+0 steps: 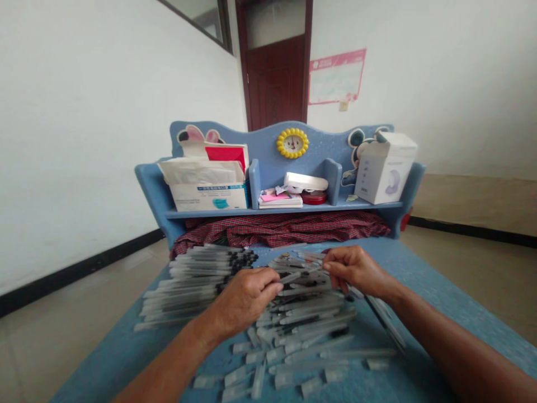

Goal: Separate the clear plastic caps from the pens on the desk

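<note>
My left hand [245, 296] is closed in a pinch over a heap of loose translucent pens [310, 319] on the blue desk [440, 302]. My right hand [356, 270] is closed too, its fingers pinching the other end of a thin pen [300, 274] held between both hands. A neat stack of pens with black tips [197, 282] lies to the left of my left hand. Small clear caps [268, 372] are scattered along the near edge of the heap.
A blue shelf [285, 210] stands at the desk's back, with a box of masks [210, 193], a white carton [386, 168], a yellow clock [292, 143] and small stationery. Red plaid cloth [285, 229] lies under it. A door [274, 78] is behind.
</note>
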A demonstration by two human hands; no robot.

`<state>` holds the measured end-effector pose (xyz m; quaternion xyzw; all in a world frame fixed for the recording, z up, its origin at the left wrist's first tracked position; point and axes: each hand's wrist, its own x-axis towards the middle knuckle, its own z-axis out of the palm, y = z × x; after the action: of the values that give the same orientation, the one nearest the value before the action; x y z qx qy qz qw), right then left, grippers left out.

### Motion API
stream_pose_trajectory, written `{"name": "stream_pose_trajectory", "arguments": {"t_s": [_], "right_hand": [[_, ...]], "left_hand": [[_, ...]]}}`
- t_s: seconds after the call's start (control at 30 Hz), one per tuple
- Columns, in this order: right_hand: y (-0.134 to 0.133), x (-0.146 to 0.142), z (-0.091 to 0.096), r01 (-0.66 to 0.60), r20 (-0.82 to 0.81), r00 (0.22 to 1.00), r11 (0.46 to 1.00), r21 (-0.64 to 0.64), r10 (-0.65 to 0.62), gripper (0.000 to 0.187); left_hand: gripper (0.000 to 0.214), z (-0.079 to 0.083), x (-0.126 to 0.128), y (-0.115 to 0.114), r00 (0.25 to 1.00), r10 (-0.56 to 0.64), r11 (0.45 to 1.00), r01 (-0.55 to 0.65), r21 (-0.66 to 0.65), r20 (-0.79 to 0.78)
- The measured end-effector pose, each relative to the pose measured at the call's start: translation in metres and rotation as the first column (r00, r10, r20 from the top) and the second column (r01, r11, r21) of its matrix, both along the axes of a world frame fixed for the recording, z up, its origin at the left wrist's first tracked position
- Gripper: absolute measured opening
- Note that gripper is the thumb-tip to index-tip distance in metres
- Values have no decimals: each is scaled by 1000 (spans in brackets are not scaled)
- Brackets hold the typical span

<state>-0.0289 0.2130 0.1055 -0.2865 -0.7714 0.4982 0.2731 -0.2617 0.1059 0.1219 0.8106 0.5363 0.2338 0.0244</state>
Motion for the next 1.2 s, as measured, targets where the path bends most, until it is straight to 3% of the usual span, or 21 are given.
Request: {"name": "stream_pose_trajectory", "arguments": {"t_s": [0.2,0.3,0.37,0.43,0.5,0.57,0.63,0.8,0.93,1.07,1.2], "right_hand": [[31,18,-2,225,-72,971,972,-70,-230,29],[36,19,-7,260,16,966,965,-34,-260,27],[35,18,-9,227,136,963,972,65,-234,27],[32,15,-8,202,218,943,953,226,-251,33],[26,11,-7,209,199,933,901,379,-300,37],[15,5,-4,194,142,948,871,451,-285,37],[0,-2,-1,113,116,976,886,450,-184,34],[-46,-24,8,-136,106,988,939,316,108,28],[-68,-42,11,-290,-5,957,957,5,290,45],[-80,-55,12,-356,-148,933,898,-259,328,53],[-89,-68,18,-362,-266,923,866,-346,279,52]], "left_hand": [[22,11,-32,8,971,235,971,-236,24,45],[19,10,-34,9,919,343,937,-350,0,195],[16,8,-28,9,857,356,934,-341,-108,373],[15,6,-18,8,735,342,939,-249,-236,585],[17,6,-7,6,549,312,946,-107,-305,776],[17,8,4,2,355,274,952,33,-305,894],[15,10,13,-1,206,244,952,134,-274,948],[11,14,28,-8,-24,189,956,234,-178,982],[8,18,40,-12,-104,175,948,285,-139,979],[8,31,47,-18,-129,184,948,284,-142,974],[11,54,50,-16,-151,207,949,272,-161,967]]}}
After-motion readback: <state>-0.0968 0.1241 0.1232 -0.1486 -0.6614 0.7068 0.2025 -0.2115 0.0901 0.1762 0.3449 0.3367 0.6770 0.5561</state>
